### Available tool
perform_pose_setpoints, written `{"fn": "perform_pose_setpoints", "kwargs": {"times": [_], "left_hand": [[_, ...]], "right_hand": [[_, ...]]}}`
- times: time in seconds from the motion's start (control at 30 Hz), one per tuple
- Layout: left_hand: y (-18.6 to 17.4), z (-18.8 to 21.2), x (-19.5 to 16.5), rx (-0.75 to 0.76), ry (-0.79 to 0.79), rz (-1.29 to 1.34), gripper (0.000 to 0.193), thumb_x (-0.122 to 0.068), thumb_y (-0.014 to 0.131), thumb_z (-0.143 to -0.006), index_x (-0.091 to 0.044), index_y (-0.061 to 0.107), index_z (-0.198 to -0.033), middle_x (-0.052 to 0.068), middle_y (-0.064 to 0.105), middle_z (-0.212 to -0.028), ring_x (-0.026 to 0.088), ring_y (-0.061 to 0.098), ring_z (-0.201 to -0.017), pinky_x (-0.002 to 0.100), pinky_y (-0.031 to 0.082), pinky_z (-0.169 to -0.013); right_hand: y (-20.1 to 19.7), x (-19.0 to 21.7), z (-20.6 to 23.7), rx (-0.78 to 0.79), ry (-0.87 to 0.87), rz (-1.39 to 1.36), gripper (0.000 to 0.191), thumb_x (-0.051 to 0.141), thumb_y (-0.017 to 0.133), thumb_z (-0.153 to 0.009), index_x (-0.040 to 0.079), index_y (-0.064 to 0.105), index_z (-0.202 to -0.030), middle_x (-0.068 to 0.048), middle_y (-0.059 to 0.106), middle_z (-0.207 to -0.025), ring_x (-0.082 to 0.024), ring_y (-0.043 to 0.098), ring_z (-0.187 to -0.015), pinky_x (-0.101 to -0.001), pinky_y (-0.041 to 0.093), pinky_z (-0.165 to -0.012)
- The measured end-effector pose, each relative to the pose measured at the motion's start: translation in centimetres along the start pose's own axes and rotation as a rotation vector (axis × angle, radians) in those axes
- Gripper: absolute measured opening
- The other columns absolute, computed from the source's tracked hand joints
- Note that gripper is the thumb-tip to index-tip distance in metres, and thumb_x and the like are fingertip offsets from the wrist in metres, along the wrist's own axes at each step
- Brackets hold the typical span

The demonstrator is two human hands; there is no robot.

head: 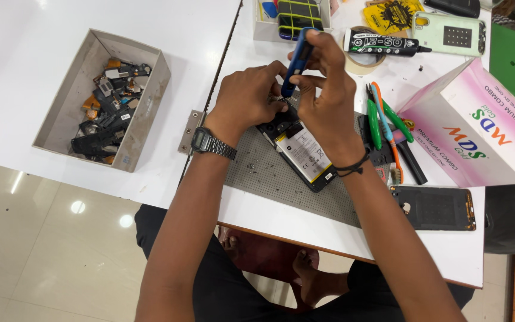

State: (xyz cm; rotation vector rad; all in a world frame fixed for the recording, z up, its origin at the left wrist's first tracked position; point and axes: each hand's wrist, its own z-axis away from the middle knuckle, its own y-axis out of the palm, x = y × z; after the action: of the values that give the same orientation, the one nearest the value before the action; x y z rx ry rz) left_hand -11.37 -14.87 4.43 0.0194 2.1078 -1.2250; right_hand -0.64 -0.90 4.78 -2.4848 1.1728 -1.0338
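Nearest the viewer, a dark phone back cover (pixel 433 207) lies flat on the white counter (pixel 281 223) at about four o'clock from the hands, well apart from them. Just beyond the counter's near edge a grey perforated work mat (pixel 257 173) carries an opened phone (pixel 301 152), back off, its pale battery showing, lying tilted with its lower end toward five o'clock.

The left hand (pixel 247 98), a digital watch on its wrist, rests on the phone's upper end with fingers curled down onto it; whether it pinches anything small cannot be told. The right hand (pixel 328 89), a black cord around its wrist, is closed around a blue screwdriver (pixel 296 59) held nearly upright, the tip down at the phone's top end between the two hands.

At three o'clock, just beside the right wrist, lie green and orange hand tools (pixel 382 119) in a loose bundle. Further out at three o'clock stands a pink and white carton (pixel 478 128). At nine o'clock, well apart on the adjoining white surface, a grey open box (pixel 144 119) holds black and orange phone parts.

Farthest, at twelve to one o'clock, a black glue tube (pixel 379 43) rests across a tape roll (pixel 359 62), with a pale green phone cover (pixel 451 34) beside it.
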Motion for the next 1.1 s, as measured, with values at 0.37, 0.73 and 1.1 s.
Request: {"fn": "perform_pose_setpoints", "kwargs": {"times": [0.37, 0.73, 1.1], "left_hand": [[-0.1, -0.1, 0.5, 0.032, -0.121, -0.039, 0.048, -0.042, 0.092, -0.065, -0.016, 0.067, -0.097, -0.003, 0.072, -0.068, 0.022, 0.071, -0.066, 0.039, 0.05, -0.057], [0.3, -0.1, 0.7, 0.056, -0.156, -0.04, 0.042, -0.042, 0.091, -0.067, -0.018, 0.071, -0.094, -0.004, 0.072, -0.07, 0.02, 0.071, -0.066, 0.038, 0.051, -0.057], [0.9, -0.1, 0.4, 0.066, -0.141, -0.035, 0.037, -0.038, 0.088, -0.073, -0.016, 0.071, -0.097, -0.003, 0.075, -0.075, 0.019, 0.073, -0.07, 0.037, 0.053, -0.059]], "right_hand": [[-0.2, -0.4, -0.9, -0.011, 0.07, -0.012, 0.075, -0.028, 0.055, -0.096, 0.015, 0.029, -0.152, -0.012, 0.07, -0.119, -0.019, 0.076, -0.105, -0.025, 0.069, -0.083], [-0.3, -0.6, -0.1, -0.026, 0.021, 0.007, 0.071, -0.024, 0.059, -0.102, 0.016, 0.029, -0.153, -0.013, 0.069, -0.117, -0.021, 0.076, -0.111, -0.0255, 0.07, -0.085], [-0.9, -0.6, 0.1, -0.01, 0.045, -0.049, 0.072, -0.025, 0.057, -0.098, 0.017, 0.035, -0.152, -0.013, 0.068, -0.124, -0.021, 0.075, -0.115, -0.025, 0.069, -0.085]]}}
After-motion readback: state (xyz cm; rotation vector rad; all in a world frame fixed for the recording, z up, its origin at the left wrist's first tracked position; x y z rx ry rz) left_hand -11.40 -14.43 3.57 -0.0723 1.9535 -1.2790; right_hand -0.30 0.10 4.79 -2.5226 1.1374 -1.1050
